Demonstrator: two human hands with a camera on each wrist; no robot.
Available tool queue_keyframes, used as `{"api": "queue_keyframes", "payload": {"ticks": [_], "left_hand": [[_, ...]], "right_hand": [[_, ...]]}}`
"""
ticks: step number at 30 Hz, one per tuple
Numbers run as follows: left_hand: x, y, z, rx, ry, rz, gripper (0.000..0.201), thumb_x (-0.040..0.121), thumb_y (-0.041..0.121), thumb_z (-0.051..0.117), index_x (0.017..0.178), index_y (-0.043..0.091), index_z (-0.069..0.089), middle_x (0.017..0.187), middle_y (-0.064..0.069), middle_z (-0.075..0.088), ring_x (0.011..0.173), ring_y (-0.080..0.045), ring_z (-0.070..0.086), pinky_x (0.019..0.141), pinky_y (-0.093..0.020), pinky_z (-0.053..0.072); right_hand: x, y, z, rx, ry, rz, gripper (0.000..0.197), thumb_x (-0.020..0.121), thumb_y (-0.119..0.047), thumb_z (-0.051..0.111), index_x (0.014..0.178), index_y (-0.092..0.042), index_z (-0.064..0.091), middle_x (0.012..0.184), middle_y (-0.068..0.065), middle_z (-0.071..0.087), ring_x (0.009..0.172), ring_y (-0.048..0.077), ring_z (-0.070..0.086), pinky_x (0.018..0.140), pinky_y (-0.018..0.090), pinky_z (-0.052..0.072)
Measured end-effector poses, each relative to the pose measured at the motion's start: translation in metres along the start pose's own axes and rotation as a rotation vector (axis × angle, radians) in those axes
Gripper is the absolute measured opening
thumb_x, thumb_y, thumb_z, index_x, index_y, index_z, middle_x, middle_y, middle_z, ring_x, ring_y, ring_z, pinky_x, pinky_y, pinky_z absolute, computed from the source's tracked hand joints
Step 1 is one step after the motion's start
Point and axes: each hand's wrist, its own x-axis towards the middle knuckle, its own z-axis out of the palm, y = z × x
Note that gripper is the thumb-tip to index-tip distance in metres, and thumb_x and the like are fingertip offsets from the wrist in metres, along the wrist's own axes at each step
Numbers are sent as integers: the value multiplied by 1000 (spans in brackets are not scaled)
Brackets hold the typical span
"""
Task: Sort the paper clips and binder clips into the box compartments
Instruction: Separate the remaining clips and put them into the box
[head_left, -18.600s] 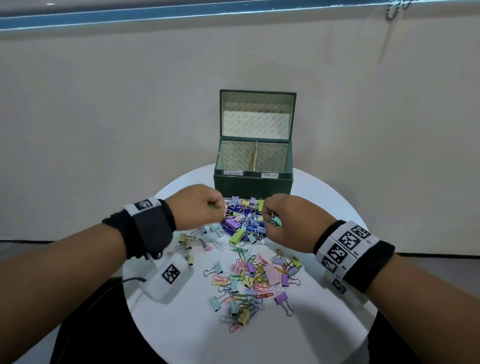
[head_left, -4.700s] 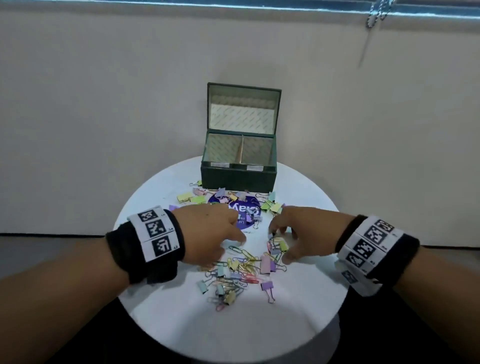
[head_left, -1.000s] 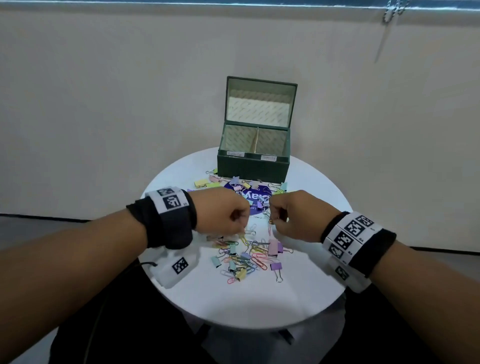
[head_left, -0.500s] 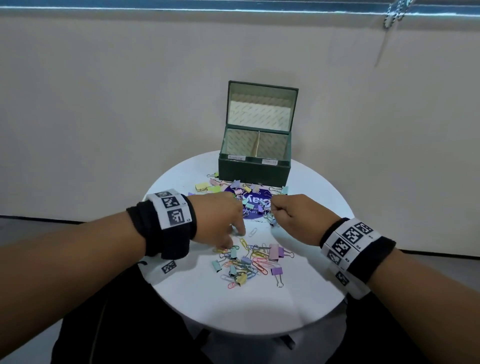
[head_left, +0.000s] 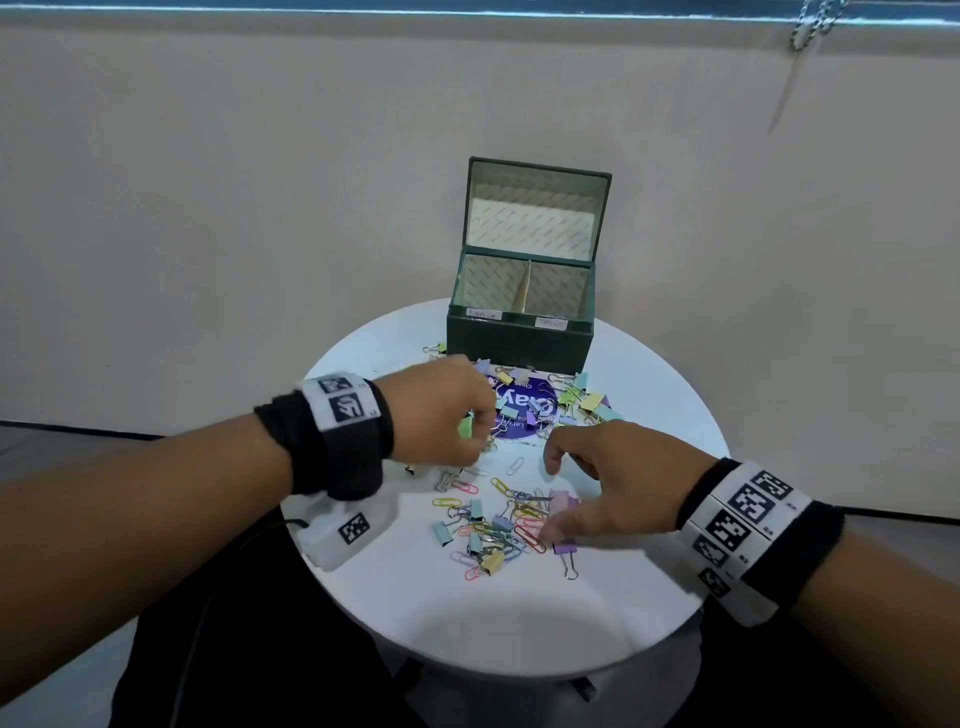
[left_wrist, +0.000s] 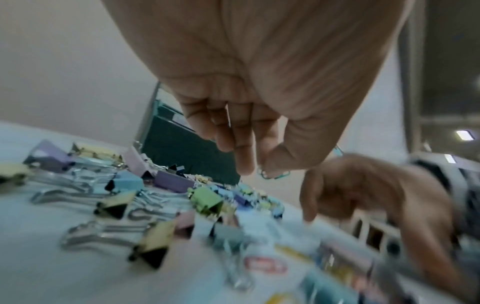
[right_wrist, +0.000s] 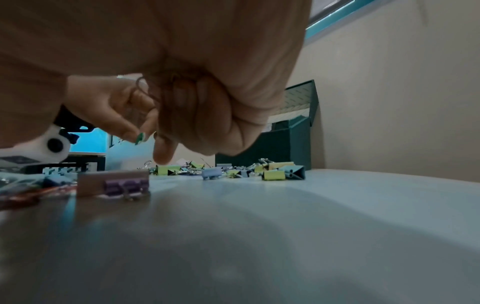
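My left hand (head_left: 441, 410) hangs over the far scatter of binder clips (head_left: 582, 402), thumb and forefinger pinching a teal paper clip (left_wrist: 275, 174). The box (head_left: 519, 340) lies straight ahead of it, past the clips, lid up, left compartment nearer this hand. My right hand (head_left: 608, 478) hovers over the near pile of paper clips (head_left: 498, 525) on the tabletop (head_left: 519, 623), fingers curled; it seems to clutch wire clips, I think.
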Motion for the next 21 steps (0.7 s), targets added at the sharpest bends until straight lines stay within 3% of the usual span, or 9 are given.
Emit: {"api": "queue_keyframes", "payload": {"ticks": [4, 6, 8, 10, 13, 15, 17, 19, 21], "left_hand": [[-9, -11, -18, -413, 48, -248, 12, 82, 13, 72, 75, 20, 64, 78, 5, 74, 74, -14, 70, 72, -41, 59], [-13, -15, -19, -700, -8, -306, 14, 88, 2, 64, 93, 15, 65, 76, -2, 74, 72, -24, 71, 59, -36, 57], [-13, -18, -16, -930, -101, -359, 31, 93, -6, 53, 109, 15, 68, 73, -7, 65, 66, -23, 67, 54, -28, 52], [-12, -17, -10, -1027, -151, -392, 36, 94, -9, 43, 103, 9, 73, 72, -7, 62, 63, -19, 62, 53, -24, 51], [-13, -13, -5, -1086, -182, -422, 33, 92, -9, 41, 89, 5, 71, 78, -10, 66, 62, -16, 60, 56, -24, 49], [-13, -12, -4, -892, -217, -355, 22, 90, 0, 56, 91, 16, 72, 73, -1, 62, 61, -14, 53, 57, -24, 45], [-15, -9, -5, -397, -273, -218, 17, 87, 24, 72, 103, 33, 71, 72, 12, 56, 64, -9, 49, 64, -23, 43], [-16, -1, -2, -26, -305, -99, 36, 84, 44, 73, 119, 42, 64, 80, 18, 50, 77, -5, 51, 73, -23, 43], [-18, 6, 4, 131, -299, -46, 42, 87, 47, 67, 127, 42, 61, 89, 19, 44, 91, -8, 52, 80, -26, 44]], "right_hand": [[-3, 3, 5, -69, 20, 8, 43, 73, -66, 71, 102, -37, 61, 69, -14, 46, 64, -2, 42, 57, 24, 32], [0, 5, 4, -62, 103, 48, 35, 76, -59, 68, 102, -36, 63, 68, -15, 47, 66, -1, 45, 58, 24, 33], [3, 5, 2, -47, 156, 98, 41, 79, -57, 65, 115, -37, 62, 75, -19, 52, 75, 5, 50, 67, 25, 41], [4, 5, 1, -42, 179, 90, 46, 80, -60, 65, 120, -38, 60, 82, -21, 57, 80, 9, 52, 73, 28, 45], [3, 0, 2, -50, 144, 4, 44, 76, -66, 68, 108, -35, 65, 68, -18, 49, 67, 1, 48, 64, 25, 38], [0, -5, 4, -42, 74, -50, 53, 71, -72, 69, 111, -37, 65, 86, -21, 60, 78, 0, 54, 73, 26, 45], [1, -8, 7, -57, 27, -90, 61, 68, -74, 69, 119, -42, 63, 107, -18, 67, 91, 6, 60, 84, 29, 51], [6, -11, 12, -93, 11, -113, 59, 70, -71, 68, 122, -43, 61, 112, -15, 69, 98, 10, 62, 87, 31, 52], [13, -15, 15, -108, 7, -128, 45, 78, -62, 67, 117, -41, 64, 107, -13, 71, 96, 13, 62, 85, 32, 53]]}}
